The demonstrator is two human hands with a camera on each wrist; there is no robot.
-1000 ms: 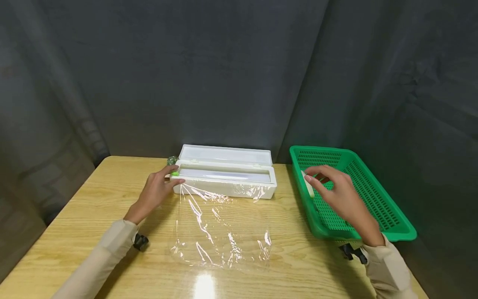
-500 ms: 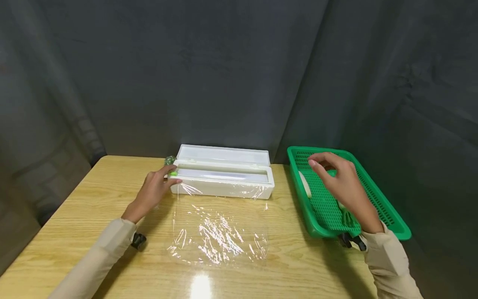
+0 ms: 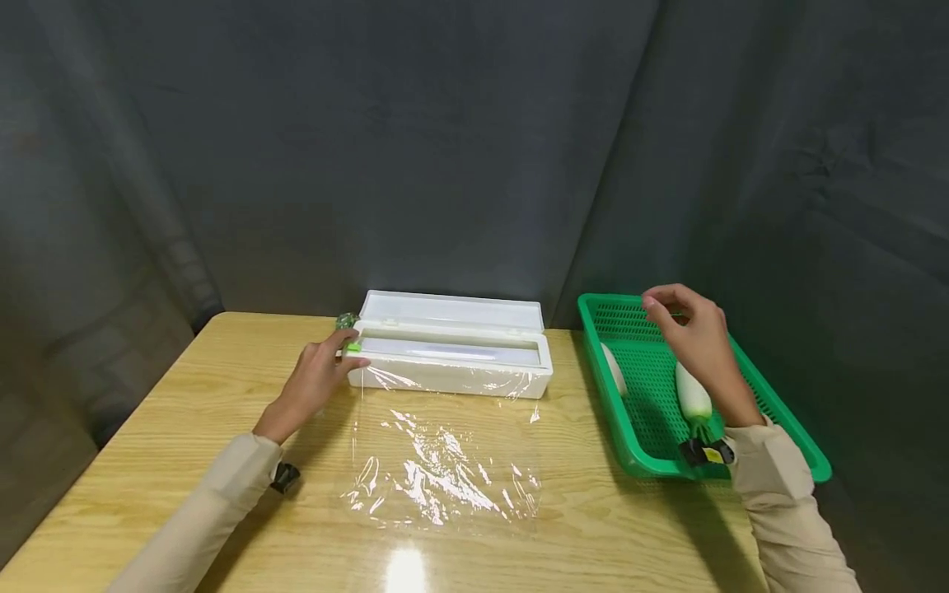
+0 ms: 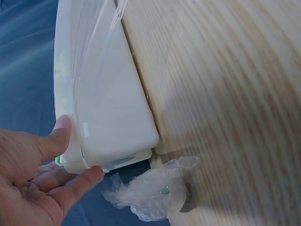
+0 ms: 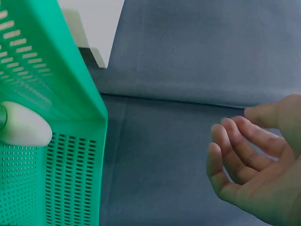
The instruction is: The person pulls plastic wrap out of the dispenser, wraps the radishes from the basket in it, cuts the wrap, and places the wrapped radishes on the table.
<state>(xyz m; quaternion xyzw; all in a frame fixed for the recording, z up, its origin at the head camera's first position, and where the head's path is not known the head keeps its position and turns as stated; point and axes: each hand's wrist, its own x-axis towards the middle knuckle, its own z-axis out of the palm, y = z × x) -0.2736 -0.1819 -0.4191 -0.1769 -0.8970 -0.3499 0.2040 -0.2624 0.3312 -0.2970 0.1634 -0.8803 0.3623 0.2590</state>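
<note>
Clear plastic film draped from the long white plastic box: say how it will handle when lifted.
The clear plastic film is probably floppy, as it lies creased on the pale wooden table. It is likely light, since wood grain shows through it. It might tug at the long white plastic box, whose front it drapes over.

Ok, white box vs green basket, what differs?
The white box is solid-walled; the green basket is perforated. The box has a raised lid; the basket shows none. The left hand holds the box's end; no hand holds the basket. Both are open on top.
</note>
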